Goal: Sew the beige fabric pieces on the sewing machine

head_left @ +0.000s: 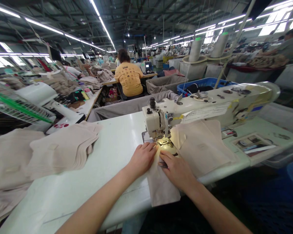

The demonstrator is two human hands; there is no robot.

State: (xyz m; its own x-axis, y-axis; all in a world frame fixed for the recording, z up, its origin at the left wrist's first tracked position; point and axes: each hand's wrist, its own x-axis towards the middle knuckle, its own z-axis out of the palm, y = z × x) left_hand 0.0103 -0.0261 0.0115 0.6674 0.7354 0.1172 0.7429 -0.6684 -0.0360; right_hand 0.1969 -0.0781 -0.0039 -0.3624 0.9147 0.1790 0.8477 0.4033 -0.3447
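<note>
Two hands [143, 158] rest on beige fabric [162, 190] beneath them

One industrial sewing machine [202, 105], two bare hands [143, 158], two large thread cones [195, 50], one electric fan [36, 93], two blue plastic baskets [182, 88] and one yellow-shirted person [129, 79] are visible. The stacked beige fabric panels [57, 149] overlap too closely to count.

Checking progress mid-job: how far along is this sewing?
Done: no finished seam is readable, so I can't confirm any. In hand: the left hand and right hand are on a beige piece by the needle of the sewing machine. Left: perhaps the stack at left or the fabric right of the needle; I can't tell which.
</note>
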